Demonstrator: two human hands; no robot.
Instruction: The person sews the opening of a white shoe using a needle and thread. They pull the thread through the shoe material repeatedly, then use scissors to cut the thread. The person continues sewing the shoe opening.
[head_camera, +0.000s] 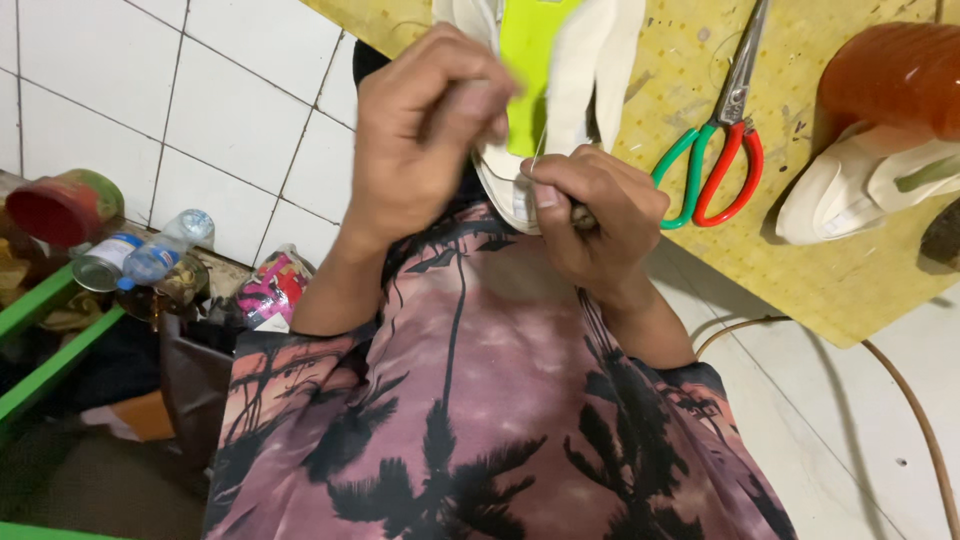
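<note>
So I'm watching the head cam and it looks like mid-stitch on the white fabric shoe with the lime-green insole (527, 60) at 12 o'clock: the left hand (425, 130) is pinched shut up high, apparently drawing a thin thread (538, 152) taut, while the right hand (595, 215) is closed around a small dark-handled tool (583, 217) against the shoe's edge. My guess is the next bit calls for a steady pull, then re-aiming the tool at the rim. Count: two white shoes (second one (860, 190) at 3 o'clock), one pair of red-and-green-handled scissors (715, 165) at 2 o'clock, one orange plastic jar (890, 75).
</note>
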